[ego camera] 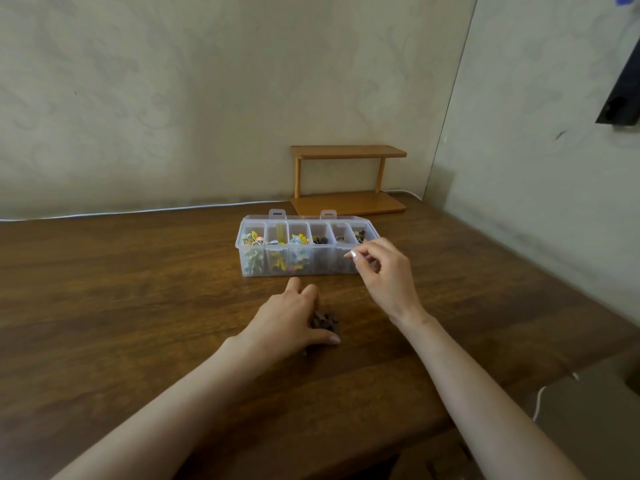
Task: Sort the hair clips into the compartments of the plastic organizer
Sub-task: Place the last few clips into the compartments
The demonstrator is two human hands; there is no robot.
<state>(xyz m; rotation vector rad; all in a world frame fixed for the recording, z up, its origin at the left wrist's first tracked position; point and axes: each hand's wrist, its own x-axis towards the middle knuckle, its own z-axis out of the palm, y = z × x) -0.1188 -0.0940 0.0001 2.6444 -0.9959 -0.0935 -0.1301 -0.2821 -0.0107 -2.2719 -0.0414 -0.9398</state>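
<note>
A clear six-compartment organizer (pixel 239 249) is shown open on the table (pixel 138 289): coloured clips (pixel 273 241) are held in the three left compartments and dark clips (pixel 320 240) in the fourth and sixth. The left hand (pixel 287 320) is laid palm-down against a loose pile of brown clips (pixel 325 322) in front of the organizer, with the grip hidden. The right hand (pixel 384 275) is raised at the organizer's right end, thumb and forefinger brought together; a pinched clip cannot be made out.

the left hand (pixel 287 320) rests on the wooden table (pixel 138 306) against a pile of brown clips (pixel 327 322); the right hand (pixel 384 271) hovers, fingertips (pixel 354 255) pinched, at the right end of the clear organizer (pixel 244 251).
</note>
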